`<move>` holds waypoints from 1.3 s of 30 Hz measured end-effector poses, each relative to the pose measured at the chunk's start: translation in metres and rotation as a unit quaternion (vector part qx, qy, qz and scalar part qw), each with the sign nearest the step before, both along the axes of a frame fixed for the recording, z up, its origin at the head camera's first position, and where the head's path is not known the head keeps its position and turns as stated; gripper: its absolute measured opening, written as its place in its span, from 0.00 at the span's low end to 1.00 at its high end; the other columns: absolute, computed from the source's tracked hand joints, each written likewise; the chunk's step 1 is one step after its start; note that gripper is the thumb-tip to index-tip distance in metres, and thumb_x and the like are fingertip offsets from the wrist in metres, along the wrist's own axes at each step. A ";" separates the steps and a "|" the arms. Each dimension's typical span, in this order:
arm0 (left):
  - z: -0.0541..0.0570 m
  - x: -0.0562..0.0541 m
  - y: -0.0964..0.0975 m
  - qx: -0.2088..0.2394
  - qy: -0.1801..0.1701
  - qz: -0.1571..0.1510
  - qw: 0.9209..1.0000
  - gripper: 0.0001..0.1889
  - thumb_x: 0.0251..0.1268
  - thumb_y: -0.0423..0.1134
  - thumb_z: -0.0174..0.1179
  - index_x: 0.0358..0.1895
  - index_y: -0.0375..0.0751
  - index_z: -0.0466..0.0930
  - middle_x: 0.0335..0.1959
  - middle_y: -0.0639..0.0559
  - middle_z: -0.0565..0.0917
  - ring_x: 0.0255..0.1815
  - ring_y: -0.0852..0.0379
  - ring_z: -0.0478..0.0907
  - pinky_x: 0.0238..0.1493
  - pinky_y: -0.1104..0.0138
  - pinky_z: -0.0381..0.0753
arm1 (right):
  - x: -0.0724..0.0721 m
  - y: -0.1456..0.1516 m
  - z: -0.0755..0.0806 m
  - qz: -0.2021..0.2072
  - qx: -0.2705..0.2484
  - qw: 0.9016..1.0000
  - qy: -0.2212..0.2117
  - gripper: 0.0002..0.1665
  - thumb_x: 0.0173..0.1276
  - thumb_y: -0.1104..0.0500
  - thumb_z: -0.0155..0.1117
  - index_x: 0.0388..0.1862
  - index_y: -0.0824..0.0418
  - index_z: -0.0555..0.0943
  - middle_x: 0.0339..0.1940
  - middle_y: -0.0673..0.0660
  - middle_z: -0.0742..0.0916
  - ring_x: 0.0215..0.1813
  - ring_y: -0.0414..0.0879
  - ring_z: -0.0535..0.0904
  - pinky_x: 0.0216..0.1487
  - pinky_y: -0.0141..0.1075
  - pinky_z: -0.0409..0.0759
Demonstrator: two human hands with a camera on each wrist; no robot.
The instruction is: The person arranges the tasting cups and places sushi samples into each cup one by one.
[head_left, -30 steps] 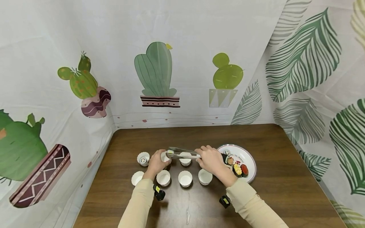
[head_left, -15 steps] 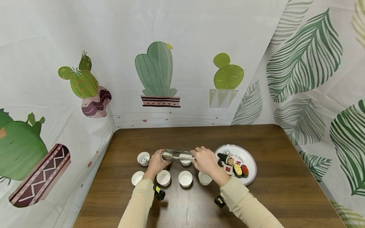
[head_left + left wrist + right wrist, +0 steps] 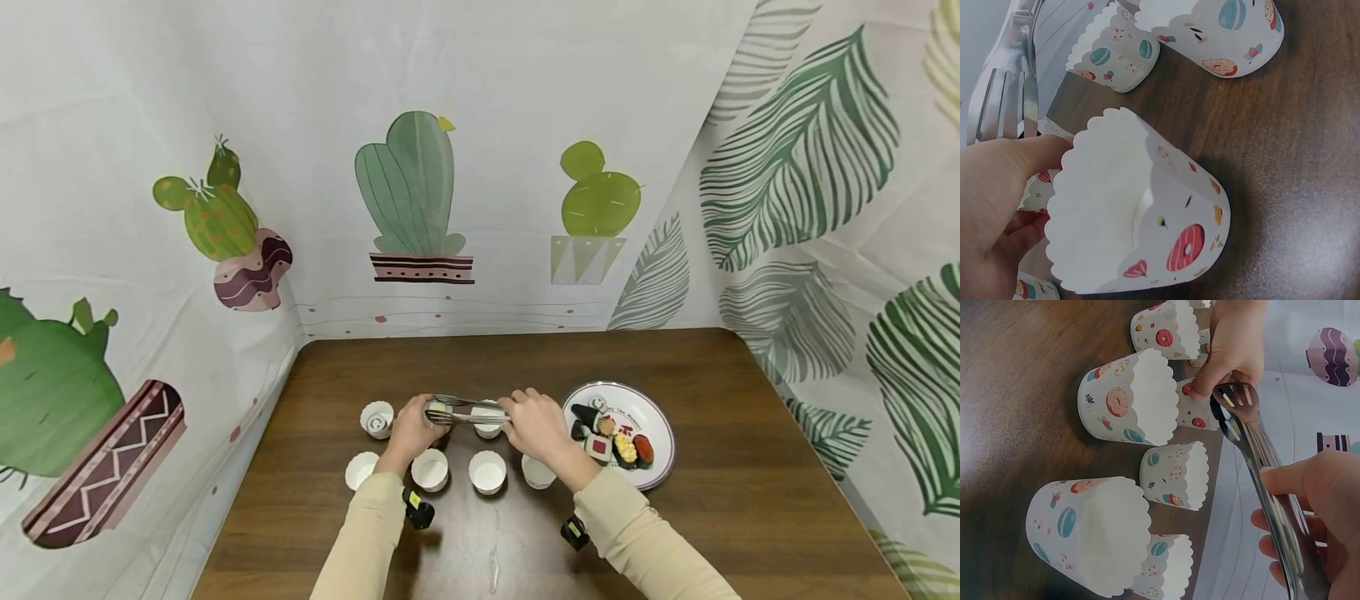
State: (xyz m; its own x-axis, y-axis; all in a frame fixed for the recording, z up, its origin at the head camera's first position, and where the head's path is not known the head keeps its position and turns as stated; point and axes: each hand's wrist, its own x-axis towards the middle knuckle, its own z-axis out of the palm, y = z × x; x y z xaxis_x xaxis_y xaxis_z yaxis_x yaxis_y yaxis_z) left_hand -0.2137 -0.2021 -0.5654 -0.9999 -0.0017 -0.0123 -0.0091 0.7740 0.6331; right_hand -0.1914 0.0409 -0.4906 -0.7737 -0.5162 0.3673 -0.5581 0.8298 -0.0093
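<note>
My left hand [image 3: 412, 427] grips a white paper baking cup [image 3: 1197, 419] in the back row, thumb at its rim. With my right hand [image 3: 536, 425] I hold metal tongs [image 3: 472, 410], thumb on one arm and fingers wrapped beneath. The slotted tong tips are right over the cup by my left fingers. Between them shows a small piece with black and yellow on it, mostly hidden by the metal. Another back-row cup [image 3: 487, 427] stands under the tongs. Scalloped cups stand in front: one by my left wrist [image 3: 362, 469], others further right [image 3: 430, 469], [image 3: 487, 472].
On the right, a white oval plate [image 3: 656, 417] bears several sushi pieces, among them a red-topped one [image 3: 642, 448] and a yellow-topped one [image 3: 625, 448]. A cup [image 3: 377, 418] at the back left has a small round piece inside. Patterned cloth [image 3: 510, 308] hangs behind the wooden table [image 3: 712, 533].
My right hand has moved left with the tongs, bringing their tips over the cup at my left hand. More of the plate's sushi now shows. My left hand stays in place.
</note>
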 end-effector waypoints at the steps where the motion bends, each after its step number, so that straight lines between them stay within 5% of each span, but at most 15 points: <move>1: 0.000 0.000 0.000 0.003 -0.002 0.001 1.000 0.32 0.46 0.39 0.70 0.58 0.36 0.70 0.57 0.40 0.74 0.55 0.40 0.72 0.51 0.49 0.72 | 0.000 0.000 0.000 0.000 -0.002 1.000 0.001 0.17 0.52 0.54 0.67 0.42 0.56 0.83 0.33 0.53 0.84 0.35 0.49 0.78 0.31 0.38 0.75; 24: -0.001 0.001 0.000 -0.010 0.025 -0.004 1.000 0.32 0.42 0.38 0.72 0.56 0.38 0.72 0.54 0.40 0.76 0.53 0.40 0.74 0.51 0.49 0.72 | 0.001 0.002 -0.003 -0.010 0.014 1.000 -0.010 0.21 0.52 0.50 0.67 0.45 0.56 0.81 0.36 0.53 0.84 0.37 0.49 0.78 0.33 0.39 0.76; 39: 0.003 0.002 0.001 -0.004 0.012 -0.007 1.000 0.32 0.45 0.38 0.70 0.57 0.38 0.71 0.56 0.39 0.74 0.56 0.39 0.71 0.53 0.49 0.71 | 0.002 0.008 0.002 -0.013 0.010 1.000 -0.025 0.21 0.53 0.51 0.67 0.45 0.57 0.81 0.37 0.54 0.84 0.38 0.50 0.78 0.35 0.39 0.77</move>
